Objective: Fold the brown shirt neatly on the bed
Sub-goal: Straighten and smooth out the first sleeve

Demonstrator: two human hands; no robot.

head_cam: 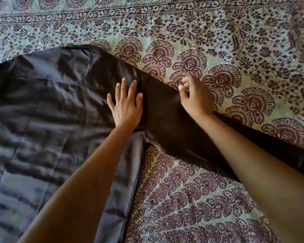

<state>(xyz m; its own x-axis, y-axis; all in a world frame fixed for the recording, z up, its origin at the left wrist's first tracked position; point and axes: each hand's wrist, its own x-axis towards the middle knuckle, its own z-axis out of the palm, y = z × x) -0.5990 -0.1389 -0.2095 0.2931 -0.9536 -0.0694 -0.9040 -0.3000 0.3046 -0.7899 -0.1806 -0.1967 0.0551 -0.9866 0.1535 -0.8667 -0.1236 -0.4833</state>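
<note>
The brown shirt (pixel 56 106) is shiny and dark, spread flat over the left half of the bed, its body creased in bands. One sleeve (pixel 167 116) runs out to the lower right. My left hand (pixel 125 106) lies flat with straight, spread fingers on the shirt where the sleeve joins the body. My right hand (pixel 193 95) has curled fingers pinching the sleeve's upper edge, just right of the left hand. My right forearm covers much of the sleeve further down.
The bed (pixel 200 32) is covered by a pale green bedspread printed with dark purple fans and flowers. A patterned border band runs across the top. Bare bedspread shows above and right of the shirt and below the sleeve.
</note>
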